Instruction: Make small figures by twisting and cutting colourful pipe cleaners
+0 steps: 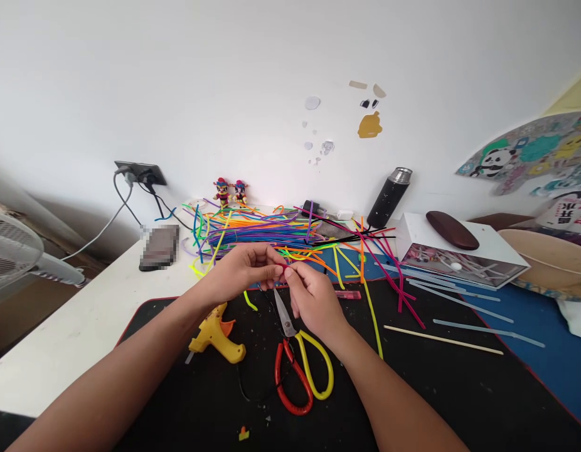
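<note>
Pinching a small red piece (285, 267) between their fingertips, the left hand (255, 269) and right hand (316, 298) are meeting above the black mat (436, 383), near its far edge. Both grips are gripping the piece, and the fingers are partly hiding it. The step in hand is probably involving shaping by touch; the next move is seemingly calling for a steady two-handed pinch. Scissors (287, 328) are lying beneath; coloured stems (257, 235) are lining the desk's (64, 351) far edge.
</note>
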Demonstrator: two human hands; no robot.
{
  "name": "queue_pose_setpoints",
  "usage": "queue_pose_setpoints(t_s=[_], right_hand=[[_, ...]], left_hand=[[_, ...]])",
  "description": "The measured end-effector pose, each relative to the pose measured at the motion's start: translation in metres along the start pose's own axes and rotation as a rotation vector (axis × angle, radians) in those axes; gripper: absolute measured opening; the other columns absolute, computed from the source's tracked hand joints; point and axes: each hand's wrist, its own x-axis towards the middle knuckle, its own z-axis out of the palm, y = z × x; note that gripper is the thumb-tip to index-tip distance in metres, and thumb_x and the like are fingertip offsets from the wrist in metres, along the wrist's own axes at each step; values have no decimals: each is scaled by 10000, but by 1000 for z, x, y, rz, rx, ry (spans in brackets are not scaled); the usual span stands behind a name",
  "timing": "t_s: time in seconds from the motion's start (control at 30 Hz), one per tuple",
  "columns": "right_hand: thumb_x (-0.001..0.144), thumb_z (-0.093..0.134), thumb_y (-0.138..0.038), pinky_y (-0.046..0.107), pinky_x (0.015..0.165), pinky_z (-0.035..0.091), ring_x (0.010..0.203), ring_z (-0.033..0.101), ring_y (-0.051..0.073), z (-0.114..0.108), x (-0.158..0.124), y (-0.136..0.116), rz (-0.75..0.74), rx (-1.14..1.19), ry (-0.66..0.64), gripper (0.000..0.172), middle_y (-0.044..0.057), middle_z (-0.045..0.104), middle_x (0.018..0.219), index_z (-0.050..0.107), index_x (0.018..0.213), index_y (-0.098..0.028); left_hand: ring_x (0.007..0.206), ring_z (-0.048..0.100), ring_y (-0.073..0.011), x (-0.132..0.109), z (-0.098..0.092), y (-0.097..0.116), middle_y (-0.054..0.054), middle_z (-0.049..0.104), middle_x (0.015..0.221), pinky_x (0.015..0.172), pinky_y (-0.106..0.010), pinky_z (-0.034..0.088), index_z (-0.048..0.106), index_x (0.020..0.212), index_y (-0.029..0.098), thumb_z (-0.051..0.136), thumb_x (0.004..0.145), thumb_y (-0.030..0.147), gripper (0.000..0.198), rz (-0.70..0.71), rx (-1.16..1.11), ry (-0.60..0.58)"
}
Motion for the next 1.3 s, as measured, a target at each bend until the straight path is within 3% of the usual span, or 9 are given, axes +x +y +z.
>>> queue_pose_setpoints(t_s=[0.17, 0.33, 0.47, 0.73, 0.8, 0.97, 1.1, 1.2, 1.3], right_hand=[[1049, 506, -511, 253, 418, 361, 354, 470, 135, -2, 3, 1, 52, 204, 16, 340, -92, 430, 451, 613, 898, -226], [1032, 533, -530, 246, 400, 345, 336, 445, 126, 0, 2, 3, 69, 230, 16, 358, -101, 412, 430, 610, 865, -223], [1027, 537, -524, 242, 397, 343, 334, 445, 124, 1, 2, 3, 79, 251, 6, 355, -104, 410, 425, 607, 858, -220], [1004, 556, -605, 245, 397, 332, 340, 440, 122, 0, 0, -5, 74, 268, -3, 409, -106, 394, 430, 595, 853, -226], [1020, 539, -580, 243, 398, 325, 343, 446, 124, 1, 0, -3, 64, 234, 5, 393, -101, 409, 427, 604, 868, -224], [1053, 499, -503, 239, 404, 325, 344, 454, 126, 2, 2, 7, 52, 189, 6, 345, -97, 436, 428, 592, 870, -225], [1046, 503, -516, 235, 402, 320, 336, 447, 122, 2, 5, 10, 71, 207, -6, 354, -106, 422, 426, 573, 853, -228], [1033, 519, -525, 234, 393, 319, 326, 438, 120, 2, 5, 7, 87, 249, -19, 355, -110, 403, 424, 575, 846, -228], [1035, 521, -526, 233, 387, 321, 331, 433, 118, 3, 3, 3, 71, 285, -28, 351, -107, 409, 438, 594, 872, -223]], left_hand=[[804, 697, -146, -1, 5, -2, -32, 752, 911, 749, -272, 582, 719, 1085, 155, 864, 808, 348, 368, 72, -102, 21], [854, 722, -172, -1, 7, -11, -49, 774, 921, 827, -304, 604, 751, 998, 162, 808, 874, 390, 267, 121, 39, 85], [845, 728, -181, -1, 7, -10, -46, 783, 912, 818, -303, 609, 772, 967, 176, 794, 880, 401, 242, 152, 112, 96], [805, 715, -170, -3, 7, -4, -46, 778, 910, 795, -314, 617, 766, 1030, 158, 834, 843, 422, 331, 103, -20, 53], [843, 725, -184, -3, 8, -6, -49, 781, 933, 821, -319, 613, 768, 1018, 171, 809, 865, 407, 284, 138, 52, 83], [810, 698, -187, -2, 10, -8, -37, 778, 889, 763, -282, 557, 800, 959, 218, 710, 931, 328, 145, 320, 512, 222], [782, 697, -199, -1, 13, -9, -43, 783, 849, 786, -300, 549, 797, 927, 231, 666, 932, 293, 146, 390, 650, 259], [773, 694, -200, -1, 13, -9, -43, 781, 839, 779, -301, 548, 801, 913, 229, 680, 925, 310, 146, 362, 627, 273], [753, 684, -185, -3, 10, -5, -41, 768, 855, 716, -281, 553, 804, 944, 204, 722, 913, 373, 191, 246, 420, 214]])
